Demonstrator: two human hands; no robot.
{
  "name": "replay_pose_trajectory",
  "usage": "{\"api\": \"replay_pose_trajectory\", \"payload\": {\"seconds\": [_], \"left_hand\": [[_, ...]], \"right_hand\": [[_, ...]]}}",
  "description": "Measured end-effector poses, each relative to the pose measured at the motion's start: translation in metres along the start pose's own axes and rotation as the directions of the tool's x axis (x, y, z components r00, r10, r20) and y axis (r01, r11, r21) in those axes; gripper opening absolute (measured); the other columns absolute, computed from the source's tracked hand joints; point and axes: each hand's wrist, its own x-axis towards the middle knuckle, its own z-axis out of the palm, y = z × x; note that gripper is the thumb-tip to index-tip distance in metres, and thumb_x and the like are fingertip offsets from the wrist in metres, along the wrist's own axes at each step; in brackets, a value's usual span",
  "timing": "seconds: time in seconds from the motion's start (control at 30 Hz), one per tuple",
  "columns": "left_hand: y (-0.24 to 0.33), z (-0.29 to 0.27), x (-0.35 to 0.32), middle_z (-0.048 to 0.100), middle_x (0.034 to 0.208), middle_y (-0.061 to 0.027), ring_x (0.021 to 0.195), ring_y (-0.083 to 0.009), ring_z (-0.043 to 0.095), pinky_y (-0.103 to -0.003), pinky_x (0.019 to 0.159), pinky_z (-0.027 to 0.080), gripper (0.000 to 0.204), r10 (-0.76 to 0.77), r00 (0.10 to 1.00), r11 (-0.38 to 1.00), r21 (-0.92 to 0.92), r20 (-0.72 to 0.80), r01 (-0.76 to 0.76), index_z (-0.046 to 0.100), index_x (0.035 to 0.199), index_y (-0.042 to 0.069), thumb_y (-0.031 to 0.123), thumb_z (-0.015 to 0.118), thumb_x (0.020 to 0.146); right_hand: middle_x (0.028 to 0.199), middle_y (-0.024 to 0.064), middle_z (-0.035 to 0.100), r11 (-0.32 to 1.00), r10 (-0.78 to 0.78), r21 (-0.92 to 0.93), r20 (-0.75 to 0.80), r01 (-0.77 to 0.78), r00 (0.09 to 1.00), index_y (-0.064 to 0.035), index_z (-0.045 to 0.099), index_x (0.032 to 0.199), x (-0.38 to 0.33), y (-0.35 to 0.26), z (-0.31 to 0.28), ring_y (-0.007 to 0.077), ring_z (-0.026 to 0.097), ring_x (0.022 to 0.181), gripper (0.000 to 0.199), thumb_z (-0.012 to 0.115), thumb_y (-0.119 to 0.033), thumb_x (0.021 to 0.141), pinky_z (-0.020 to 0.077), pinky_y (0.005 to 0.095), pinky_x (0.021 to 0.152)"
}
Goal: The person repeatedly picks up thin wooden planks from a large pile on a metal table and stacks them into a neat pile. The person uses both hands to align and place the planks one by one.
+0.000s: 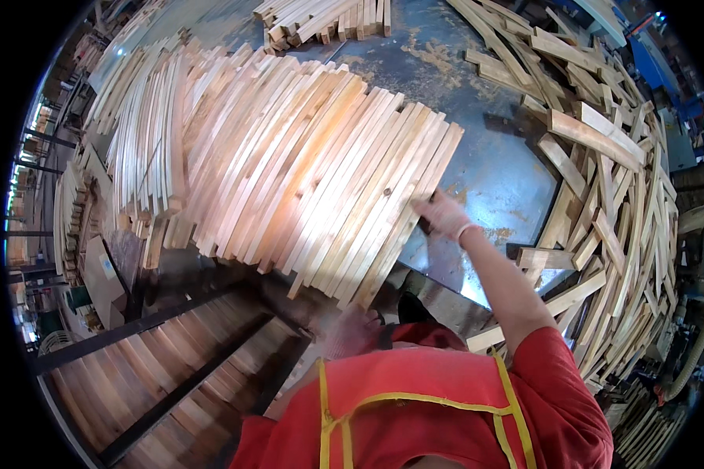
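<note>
A broad row of pale wooden strips (321,180) lies side by side on a blue-grey metal table (493,180). At the right end of the row, my right hand (446,216), in a light glove, has its fingers closed on the edge of the outermost strip (422,172). My left hand (350,332) is low in front of me, close to the near end of that same strip. Motion smears it, so its fingers cannot be made out.
Loose boards lie in a large tangled heap (610,211) on the right. Another stack of strips (328,19) sits at the far side of the table, where sawdust (434,55) is scattered. A dark-framed rack holding boards (164,367) stands at lower left.
</note>
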Motion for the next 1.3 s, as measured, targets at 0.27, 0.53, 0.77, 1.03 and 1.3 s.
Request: {"api": "replay_pose_trajectory", "payload": {"seconds": [0.27, 0.53, 0.77, 1.03, 1.3], "left_hand": [[0.006, -0.031, -0.023, 0.067, 0.113, -0.0098, 0.098, -0.025, 0.066, -0.039, 0.088, 0.057, 0.039, 0.067, 0.998, 0.639, 0.767, 0.02, -0.058, 0.064, 0.128, 0.007, 0.037, 0.067, 0.103], [0.141, 0.178, -0.025, 0.064, 0.123, -0.0113, 0.105, -0.0199, 0.065, -0.035, 0.088, 0.055, 0.077, -0.151, 0.981, 0.84, 0.539, 0.118, 0.064, 0.043, 0.157, 0.001, 0.023, 0.075, 0.091], [0.113, 0.167, -0.022, 0.065, 0.129, -0.0267, 0.114, -0.0424, 0.067, -0.049, 0.097, 0.054, 0.085, 0.452, 0.811, -0.004, 0.91, 0.371, -0.414, 0.039, 0.16, 0.001, 0.027, 0.077, 0.088], [0.091, 0.17, -0.014, 0.062, 0.132, -0.0248, 0.109, -0.0467, 0.065, -0.055, 0.092, 0.055, 0.088, 0.476, 0.725, -0.308, 0.867, 0.497, -0.392, 0.043, 0.158, 0.005, 0.035, 0.08, 0.084], [0.093, 0.185, 0.005, 0.051, 0.152, -0.0299, 0.129, -0.0497, 0.058, -0.053, 0.108, 0.05, 0.084, 0.497, 0.589, -0.229, 0.751, 0.637, -0.62, 0.047, 0.153, 0.002, 0.034, 0.083, 0.085]], "right_hand": [[0.132, 0.0241, 0.07, 0.921, 0.018, 0.383, 0.142, -0.072, 0.99, -0.0017, 0.042, 0.156, -0.042, 0.013, -0.005, 0.0325, 0.067, 0.121, 0.075, 0.072, -0.033, 0.095, 0.0514, 0.0406, 0.103], [0.126, 0.0154, 0.071, 0.837, -0.127, 0.544, 0.069, 0.07, 0.989, -0.0039, 0.041, 0.16, -0.038, 0.023, 0.026, 0.0276, 0.071, 0.1, 0.069, 0.069, -0.023, 0.1, 0.0564, 0.0363, 0.085], [0.134, 0.0118, 0.067, 0.428, -0.171, 0.9, 0.173, -0.085, 0.97, -0.0067, 0.043, 0.159, -0.077, 0.027, 0.061, 0.0231, 0.07, 0.108, 0.066, 0.064, -0.039, 0.106, 0.0593, 0.0373, 0.086], [0.129, 0.0078, 0.069, 0.56, -0.184, 0.826, 0.205, -0.069, 0.961, -0.0064, 0.053, 0.149, -0.143, -0.026, 0.028, 0.0208, 0.07, 0.112, 0.055, 0.068, -0.021, 0.098, 0.0581, 0.0363, 0.095], [0.119, 0.012, 0.072, 0.268, -0.212, 0.409, -0.858, 0.872, 0.468, -0.0055, 0.068, 0.117, -0.108, -0.042, -0.31, 0.0257, 0.069, 0.111, 0.026, 0.067, -0.028, 0.104, 0.0545, 0.0399, 0.099]]}}
